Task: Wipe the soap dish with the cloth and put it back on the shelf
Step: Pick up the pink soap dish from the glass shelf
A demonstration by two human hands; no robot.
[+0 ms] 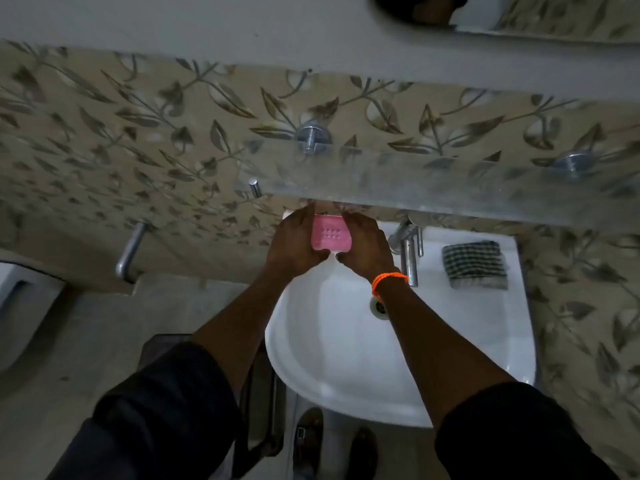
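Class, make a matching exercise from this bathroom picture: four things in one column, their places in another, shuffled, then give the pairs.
1. soap dish
2. cloth
3. orange band
4. drain

A. on the right wrist
B. in the basin bottom
C. between both hands
D. on the sink rim, right of the tap

Pairs: 1-C, 2-D, 3-A, 4-B
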